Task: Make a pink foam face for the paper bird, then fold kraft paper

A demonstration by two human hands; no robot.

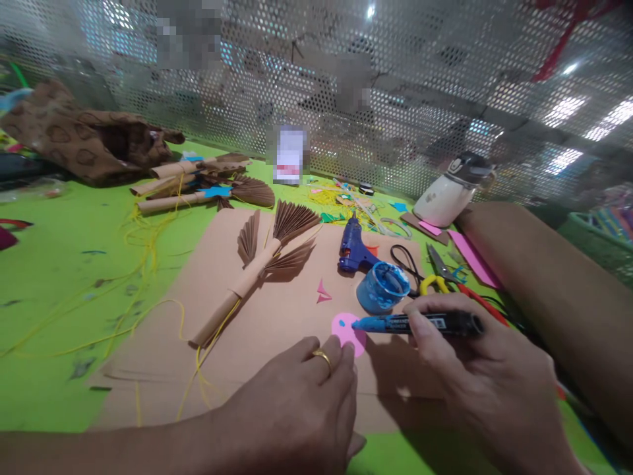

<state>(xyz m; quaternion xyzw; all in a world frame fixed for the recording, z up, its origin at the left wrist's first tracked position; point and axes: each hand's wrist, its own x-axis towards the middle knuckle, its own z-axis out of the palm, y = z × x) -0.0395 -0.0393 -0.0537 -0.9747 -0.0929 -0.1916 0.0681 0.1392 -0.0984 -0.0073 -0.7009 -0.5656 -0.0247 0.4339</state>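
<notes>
My right hand (487, 379) grips a black marker (420, 322) with a blue tip that touches a small pink paper circle (347, 332). A blue dot shows on the circle. My left hand (301, 402), with a ring on one finger, presses its fingertips on the circle's near edge, fingers curled down. The circle lies on a brown paper sheet (277, 316). A brown paper craft (257, 264) with pleated fan wings lies on the same sheet, further left.
A blue paint pot (383, 287), a blue glue gun (353, 247) and scissors (440, 267) lie just beyond the circle. A large brown paper roll (554, 290) runs along the right. More paper crafts (198, 188), yellow string (148, 244) and a white device (448, 194) sit farther back on the green table (59, 277).
</notes>
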